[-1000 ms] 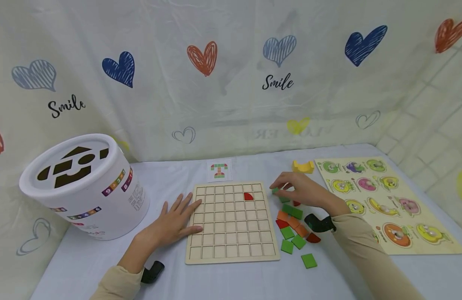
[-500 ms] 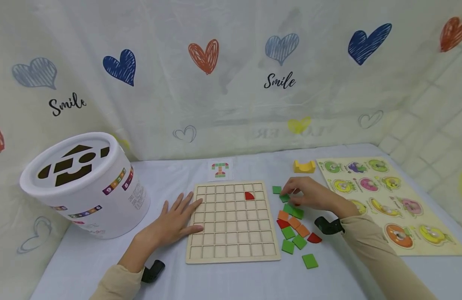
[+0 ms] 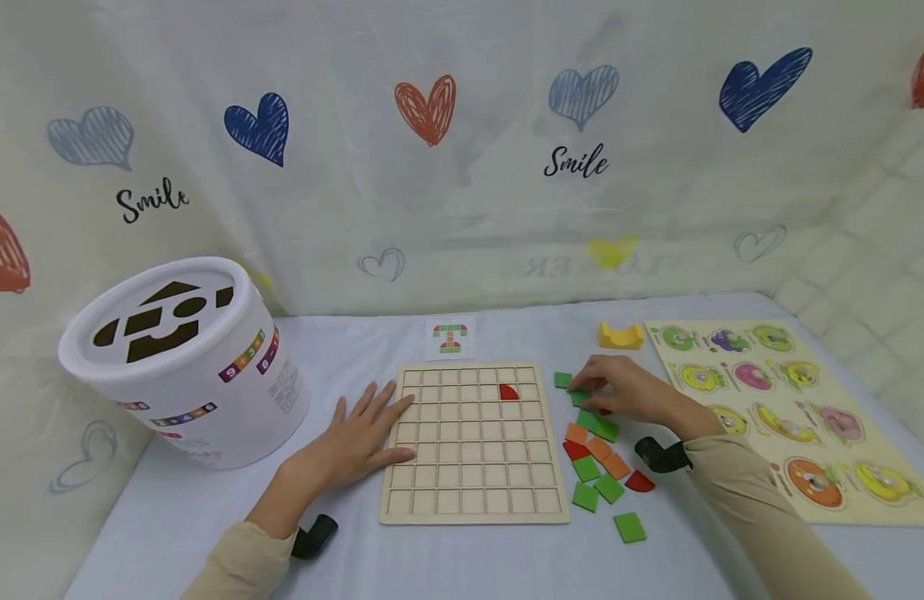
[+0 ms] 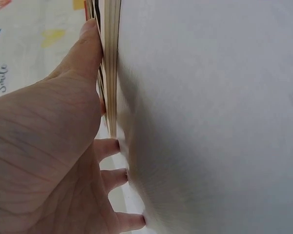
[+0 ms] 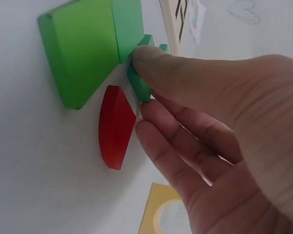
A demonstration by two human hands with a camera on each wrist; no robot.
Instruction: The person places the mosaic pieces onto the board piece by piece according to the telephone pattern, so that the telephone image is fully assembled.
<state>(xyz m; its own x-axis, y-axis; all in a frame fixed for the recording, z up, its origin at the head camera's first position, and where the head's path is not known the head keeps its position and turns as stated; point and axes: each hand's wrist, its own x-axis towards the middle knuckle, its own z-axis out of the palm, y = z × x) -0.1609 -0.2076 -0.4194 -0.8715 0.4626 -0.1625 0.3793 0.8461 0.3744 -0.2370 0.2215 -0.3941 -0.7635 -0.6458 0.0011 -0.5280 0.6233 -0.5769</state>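
My left hand [image 3: 354, 437] lies spread at the left edge of the wooden grid board [image 3: 472, 454], its thumb and a finger over the rim. In the left wrist view, other fingertips touch the tablecloth beside the board's edge. One red quarter-circle piece [image 3: 509, 392] sits in an upper cell of the grid. Right of the board, my right hand [image 3: 632, 392] pinches a small green square tile [image 5: 140, 87] low over the table, thumb on its near face. Another green tile [image 3: 562, 380] lies just beyond the fingertips. Beneath the hand is a loose red quarter-circle piece [image 5: 117, 129].
Several loose green, orange [image 3: 600, 448] and red pieces lie right of the board. A pattern card [image 3: 466, 340] stands behind it. At the left is a white bucket [image 3: 207, 392] with a slotted lid; at the right, a yellow arch block [image 3: 621, 336] and a fruit puzzle board [image 3: 731, 394].
My right hand has left the farthest green tile on the table and moved right and nearer to a second green tile. The left hand stays at the board; the head view has shifted slightly.
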